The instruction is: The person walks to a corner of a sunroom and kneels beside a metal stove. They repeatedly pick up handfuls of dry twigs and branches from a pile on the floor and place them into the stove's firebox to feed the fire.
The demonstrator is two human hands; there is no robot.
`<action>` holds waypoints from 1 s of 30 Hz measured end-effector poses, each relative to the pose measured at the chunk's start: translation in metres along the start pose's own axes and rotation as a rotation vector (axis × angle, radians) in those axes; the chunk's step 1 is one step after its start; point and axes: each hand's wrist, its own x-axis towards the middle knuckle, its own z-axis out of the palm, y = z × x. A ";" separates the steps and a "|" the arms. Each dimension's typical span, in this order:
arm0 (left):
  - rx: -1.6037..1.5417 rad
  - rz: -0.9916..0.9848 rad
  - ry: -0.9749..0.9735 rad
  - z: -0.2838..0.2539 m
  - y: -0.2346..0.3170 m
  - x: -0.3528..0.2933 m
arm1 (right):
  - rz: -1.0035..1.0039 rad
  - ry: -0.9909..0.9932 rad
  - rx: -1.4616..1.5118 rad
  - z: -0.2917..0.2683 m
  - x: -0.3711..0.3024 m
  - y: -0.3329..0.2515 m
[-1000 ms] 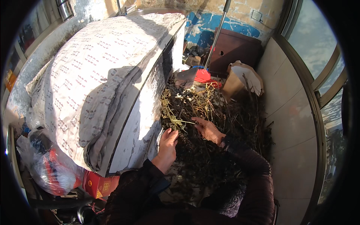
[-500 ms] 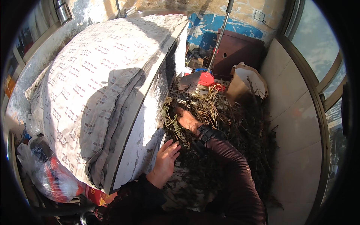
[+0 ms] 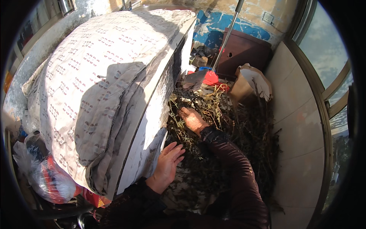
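Observation:
My right hand [image 3: 193, 120] lies palm down on a heap of dried plant stalks [image 3: 216, 110]. Its fingers look outstretched and bent a little at the tips, which are partly lost among the stalks. Nothing gripped shows in them. Closer to me, my left hand [image 3: 167, 165] hovers beside the white side of a box-like piece of furniture [image 3: 150, 131]. The left fingers are stretched and slightly apart, holding nothing. Dark stems and leaves spread in the shade below and to the right of both hands.
Pale printed bedding [image 3: 95, 49] covers the furniture on the left. Behind the heap stand a metal pole [image 3: 227, 37], a brown paper bag [image 3: 248, 84], a red cloth-like item [image 3: 210, 78] and a brown panel [image 3: 246, 53]. A tiled wall [image 3: 301, 129] bounds the right. A plastic bag [image 3: 49, 177] sits lower left.
My right hand has shifted slightly right over the stalks, its fingers flatter than before. My left hand is almost unmoved. The whole view has shifted a little.

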 end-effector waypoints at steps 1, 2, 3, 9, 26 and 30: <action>0.007 0.001 0.004 0.001 -0.002 0.001 | 0.022 -0.229 -0.194 0.000 -0.002 0.001; 0.018 -0.003 0.000 0.002 -0.004 0.002 | -0.084 -0.261 -0.220 0.004 0.008 0.001; 0.020 0.003 0.005 0.004 -0.005 0.004 | -0.172 -0.335 -0.253 0.001 0.013 0.002; 0.053 0.034 -0.048 0.002 -0.010 0.007 | 0.135 -0.403 0.207 -0.077 -0.011 0.000; 0.073 0.039 -0.126 0.007 -0.013 -0.033 | 1.725 -0.283 0.033 -0.275 -0.425 0.019; 0.080 0.051 -0.095 0.005 -0.018 -0.020 | 1.723 -0.411 -0.063 -0.252 -0.443 0.032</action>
